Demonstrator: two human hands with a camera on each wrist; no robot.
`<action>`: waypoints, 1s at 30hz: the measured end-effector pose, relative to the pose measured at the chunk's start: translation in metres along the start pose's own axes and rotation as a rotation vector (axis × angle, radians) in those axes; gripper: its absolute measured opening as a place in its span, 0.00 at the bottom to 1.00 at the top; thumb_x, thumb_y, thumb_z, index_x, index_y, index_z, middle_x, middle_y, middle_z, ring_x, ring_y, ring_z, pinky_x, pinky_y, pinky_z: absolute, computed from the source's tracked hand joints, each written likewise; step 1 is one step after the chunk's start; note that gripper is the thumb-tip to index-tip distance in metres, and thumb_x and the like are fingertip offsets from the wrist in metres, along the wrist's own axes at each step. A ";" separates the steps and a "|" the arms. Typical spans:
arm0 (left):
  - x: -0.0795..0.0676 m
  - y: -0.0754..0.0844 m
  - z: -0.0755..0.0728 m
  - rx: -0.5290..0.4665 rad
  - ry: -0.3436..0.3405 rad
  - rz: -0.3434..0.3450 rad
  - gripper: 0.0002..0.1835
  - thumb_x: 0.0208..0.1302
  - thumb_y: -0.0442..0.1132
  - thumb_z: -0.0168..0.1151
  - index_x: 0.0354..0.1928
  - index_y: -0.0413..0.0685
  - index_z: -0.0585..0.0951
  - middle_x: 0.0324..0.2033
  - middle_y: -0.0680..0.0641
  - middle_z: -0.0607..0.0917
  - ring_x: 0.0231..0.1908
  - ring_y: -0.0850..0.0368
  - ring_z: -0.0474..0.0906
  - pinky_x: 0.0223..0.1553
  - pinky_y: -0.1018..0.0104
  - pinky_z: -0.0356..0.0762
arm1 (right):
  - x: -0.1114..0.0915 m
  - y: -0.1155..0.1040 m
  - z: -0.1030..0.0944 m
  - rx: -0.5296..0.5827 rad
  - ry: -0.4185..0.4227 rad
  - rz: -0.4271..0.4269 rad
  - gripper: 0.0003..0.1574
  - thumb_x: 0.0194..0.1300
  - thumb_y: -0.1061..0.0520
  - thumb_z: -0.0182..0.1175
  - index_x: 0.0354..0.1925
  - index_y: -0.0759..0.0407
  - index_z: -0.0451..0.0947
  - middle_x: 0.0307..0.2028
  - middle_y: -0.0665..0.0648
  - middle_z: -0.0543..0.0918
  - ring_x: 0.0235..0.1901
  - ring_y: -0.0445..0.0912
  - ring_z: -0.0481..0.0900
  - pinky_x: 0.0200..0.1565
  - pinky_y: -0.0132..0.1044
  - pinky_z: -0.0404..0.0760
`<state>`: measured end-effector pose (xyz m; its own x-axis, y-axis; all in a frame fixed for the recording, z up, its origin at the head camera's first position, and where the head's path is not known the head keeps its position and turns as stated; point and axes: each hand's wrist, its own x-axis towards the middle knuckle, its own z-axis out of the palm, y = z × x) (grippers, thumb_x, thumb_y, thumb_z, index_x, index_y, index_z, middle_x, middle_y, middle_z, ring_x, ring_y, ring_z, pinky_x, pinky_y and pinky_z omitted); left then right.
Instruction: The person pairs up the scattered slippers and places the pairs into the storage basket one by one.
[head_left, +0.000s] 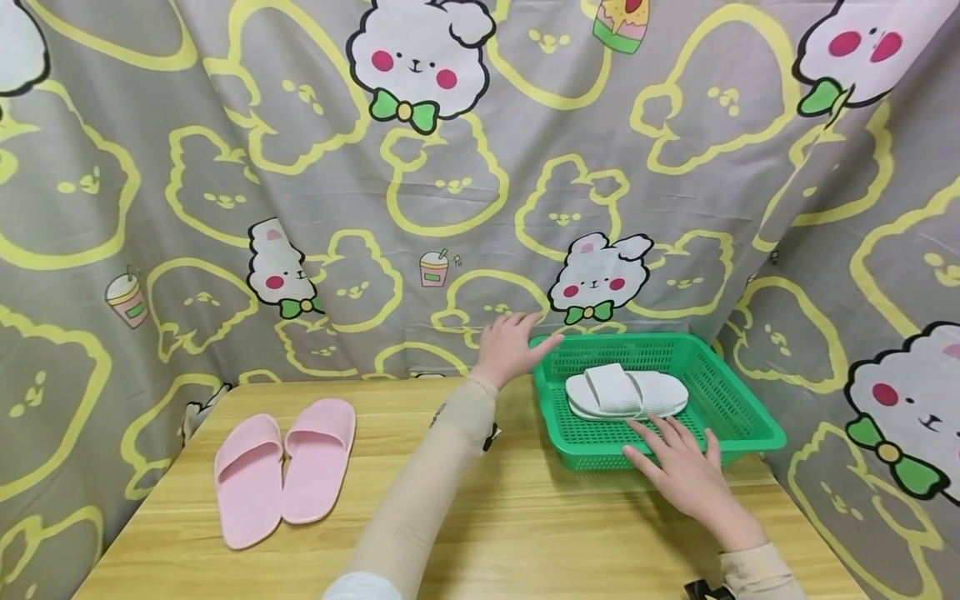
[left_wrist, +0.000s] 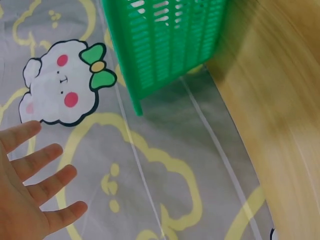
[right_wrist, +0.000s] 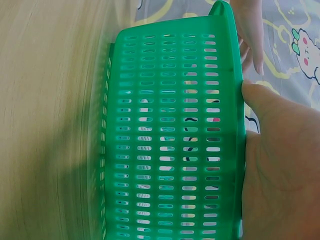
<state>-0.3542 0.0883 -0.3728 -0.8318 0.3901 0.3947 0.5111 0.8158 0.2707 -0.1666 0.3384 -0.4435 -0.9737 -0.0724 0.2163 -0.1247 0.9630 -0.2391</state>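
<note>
A green plastic basket with slotted sides stands at the right of the wooden table. Inside it lies a pair of white slippers, set close together. My left hand hovers by the basket's far left corner, its fingers spread and nothing held. In the left wrist view the fingers of that hand are apart from the basket. Over the front rim reaches my right hand, fingers extended toward the white slippers. The right wrist view has this hand right along the basket's rim.
A pair of pink slippers lies side by side on the left of the table. Behind and to the right hangs a grey curtain with cartoon prints, close to the basket's back and right sides.
</note>
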 end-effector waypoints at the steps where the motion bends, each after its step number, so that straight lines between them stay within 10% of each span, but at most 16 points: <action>1: -0.001 -0.002 0.000 0.007 0.003 0.005 0.41 0.62 0.78 0.36 0.69 0.66 0.68 0.65 0.53 0.75 0.65 0.47 0.70 0.64 0.40 0.66 | 0.000 0.000 0.000 0.002 0.000 0.000 0.39 0.69 0.29 0.46 0.70 0.44 0.64 0.71 0.63 0.62 0.69 0.68 0.55 0.61 0.77 0.40; 30: -0.044 -0.061 -0.030 0.187 0.042 0.097 0.35 0.61 0.74 0.48 0.66 0.68 0.72 0.63 0.52 0.76 0.64 0.46 0.70 0.62 0.44 0.66 | 0.000 -0.002 -0.001 0.013 -0.010 0.006 0.38 0.70 0.30 0.47 0.70 0.44 0.64 0.72 0.63 0.61 0.70 0.67 0.54 0.61 0.77 0.39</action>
<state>-0.3419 0.0085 -0.3803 -0.7689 0.4554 0.4487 0.5358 0.8420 0.0636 -0.1665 0.3365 -0.4417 -0.9762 -0.0697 0.2052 -0.1216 0.9599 -0.2525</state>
